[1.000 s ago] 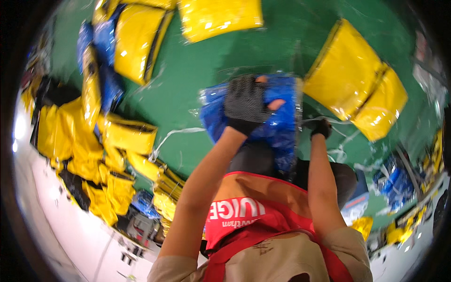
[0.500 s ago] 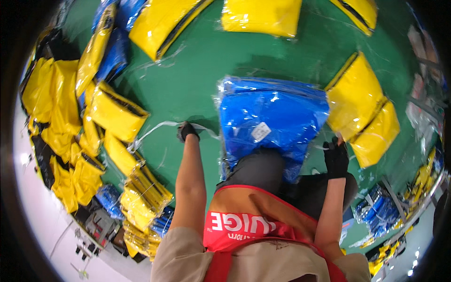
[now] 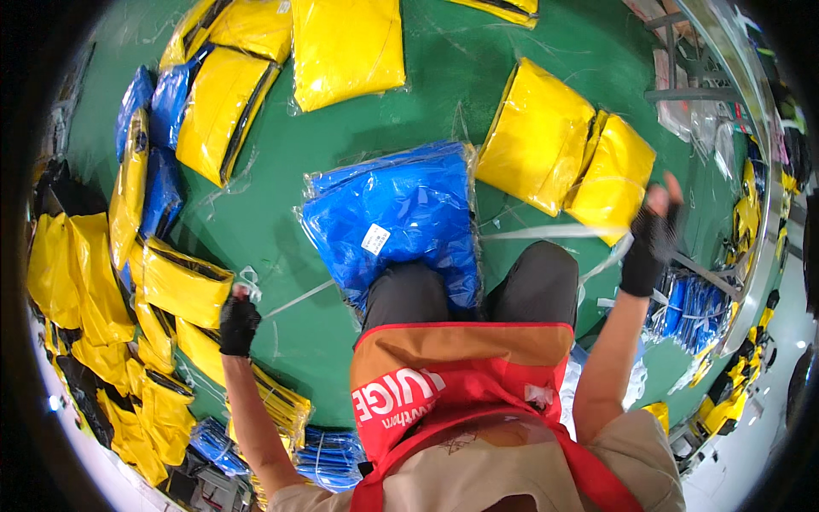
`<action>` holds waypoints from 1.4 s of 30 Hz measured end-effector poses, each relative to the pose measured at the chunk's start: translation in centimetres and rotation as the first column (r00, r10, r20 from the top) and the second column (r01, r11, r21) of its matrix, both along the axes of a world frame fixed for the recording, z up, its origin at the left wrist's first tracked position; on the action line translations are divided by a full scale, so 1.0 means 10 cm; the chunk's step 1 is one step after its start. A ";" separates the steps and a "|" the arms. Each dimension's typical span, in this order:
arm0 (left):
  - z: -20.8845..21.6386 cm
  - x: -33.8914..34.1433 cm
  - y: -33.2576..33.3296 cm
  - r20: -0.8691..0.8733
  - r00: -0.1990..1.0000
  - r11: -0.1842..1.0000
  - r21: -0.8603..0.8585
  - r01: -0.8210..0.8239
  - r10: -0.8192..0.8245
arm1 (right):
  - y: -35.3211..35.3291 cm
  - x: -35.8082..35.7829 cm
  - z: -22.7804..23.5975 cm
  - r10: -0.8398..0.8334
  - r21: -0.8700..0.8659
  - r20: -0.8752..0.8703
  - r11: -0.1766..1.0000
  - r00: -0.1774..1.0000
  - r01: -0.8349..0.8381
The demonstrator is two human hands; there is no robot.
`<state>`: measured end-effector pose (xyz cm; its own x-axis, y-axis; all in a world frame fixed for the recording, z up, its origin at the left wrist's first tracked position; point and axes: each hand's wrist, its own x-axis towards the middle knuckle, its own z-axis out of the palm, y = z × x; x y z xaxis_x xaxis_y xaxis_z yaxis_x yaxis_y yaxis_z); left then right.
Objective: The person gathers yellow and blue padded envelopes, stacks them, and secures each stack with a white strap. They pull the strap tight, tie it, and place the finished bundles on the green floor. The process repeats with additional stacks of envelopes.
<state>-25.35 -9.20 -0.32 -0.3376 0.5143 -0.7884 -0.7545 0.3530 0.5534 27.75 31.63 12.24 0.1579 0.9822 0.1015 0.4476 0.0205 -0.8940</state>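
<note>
In front of my knees lies a stack of folded blue items in clear plastic bags (image 3: pixel 401 205), a white label on its top. A pale strap (image 3: pixel 546 232) shows at both sides of the stack; the part between is hidden, apparently beneath it. My left hand (image 3: pixel 239 324), in a black fingerless glove, is closed on one end of the strap, beside a yellow bagged bundle (image 3: pixel 183 282). Far out to the right, my right hand (image 3: pixel 653 243), gloved the same way and slightly blurred, grips the other end, close to a pair of yellow bagged bundles (image 3: pixel 537 141).
More yellow bundles (image 3: pixel 350 51) lie along the far side of the green floor (image 3: pixel 281 162). At left are piled yellow pieces (image 3: pixel 81 273) and blue bags (image 3: pixel 162 196). Strapped blue bundles (image 3: pixel 687 307) sit at right near a metal frame (image 3: pixel 759 256).
My hands have spread much farther apart, the left outward and down, the right outward and up, drawing the strap out on both sides. The view has shifted, so the stack appears farther left.
</note>
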 end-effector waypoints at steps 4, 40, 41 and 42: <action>1.16 -0.49 0.38 -0.391 0.908 0.984 0.142 -0.105 0.153 | 0.02 -0.69 0.08 0.464 -0.140 -0.263 0.849 0.846 -0.509; 2.70 2.53 1.16 -0.709 -0.258 0.297 -0.558 0.775 -0.657 | 0.37 -0.94 -0.30 0.441 -0.353 -0.653 0.542 0.616 -0.762; 2.62 2.56 1.00 -0.679 -0.156 0.386 -0.575 0.722 -0.718 | 0.51 -1.15 -0.09 0.250 -0.379 -0.769 0.563 0.589 -0.734; 2.54 2.60 0.85 -0.648 -0.038 0.469 -0.589 0.658 -0.761 | 0.62 -1.38 0.02 0.048 -0.416 -0.843 0.572 0.536 -0.707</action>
<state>0.63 -0.72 25.11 -0.2415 0.8517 -0.4650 0.6770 0.4912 0.5481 13.94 37.83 12.44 -0.5627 0.6526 -0.5074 -0.1878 -0.6987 -0.6904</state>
